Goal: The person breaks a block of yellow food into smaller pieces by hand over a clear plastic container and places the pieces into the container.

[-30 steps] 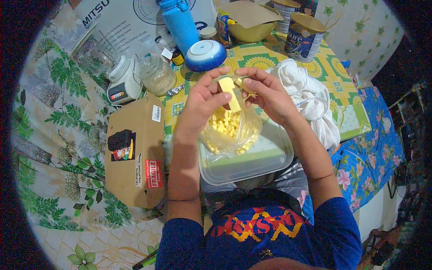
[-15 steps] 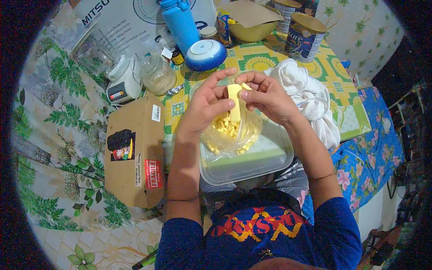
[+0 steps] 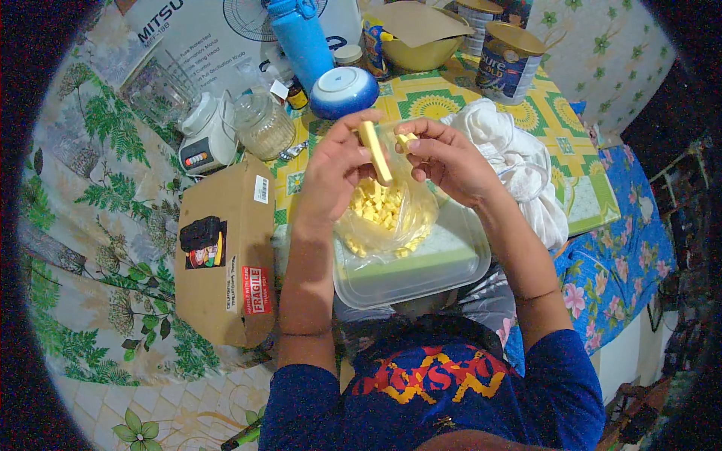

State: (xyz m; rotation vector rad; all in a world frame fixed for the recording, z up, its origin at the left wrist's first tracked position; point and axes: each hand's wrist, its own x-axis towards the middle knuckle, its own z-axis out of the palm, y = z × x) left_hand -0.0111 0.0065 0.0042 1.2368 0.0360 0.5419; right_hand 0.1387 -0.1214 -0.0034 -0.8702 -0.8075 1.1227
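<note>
A yellow-and-green patterned cloth (image 3: 429, 101) covers the table, with an overturned blue-and-white bowl (image 3: 344, 94) and a ribbed glass jar (image 3: 263, 128) whose contents I can't make out. Brown paper covers the green bowl (image 3: 425, 54) behind. In front, a clear bag (image 3: 421, 225) of yellow chunks (image 3: 376, 207) rests on a translucent plastic tray (image 3: 451, 283). Above the bag, the left hand (image 3: 338, 169) pinches a yellow stick (image 3: 374, 152); the right hand (image 3: 451, 161), just beside, grips a small yellow piece (image 3: 404, 141).

The yellow stick (image 3: 374, 154) looks smooth and matt, the bag (image 3: 418, 213) glossy plastic, the bundle (image 3: 515, 171) rumpled cloth.
</note>
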